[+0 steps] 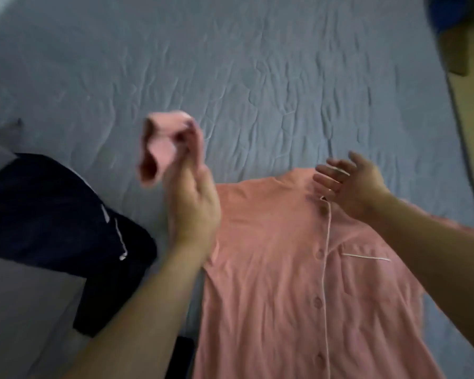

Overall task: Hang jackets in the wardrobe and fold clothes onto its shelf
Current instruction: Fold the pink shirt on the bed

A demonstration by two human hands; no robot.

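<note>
Lying across most of the view, bed [230,64] w/ wrinkled grey sheet carries everything. Pink shirt [298,269] spread flat, front up, near right; soft, light, limp, prob. slides easily on sheet, so best taken at shoulder seams or cuff, not mid-panel. Dark garment [60,214] bunched near left, just beside shirt. Left hand [195,209]: grip pinched round lifted pink sleeve [162,149], blurred. Right hand [350,184]: fingers spread, holding nothing, over collar [298,177].
</note>
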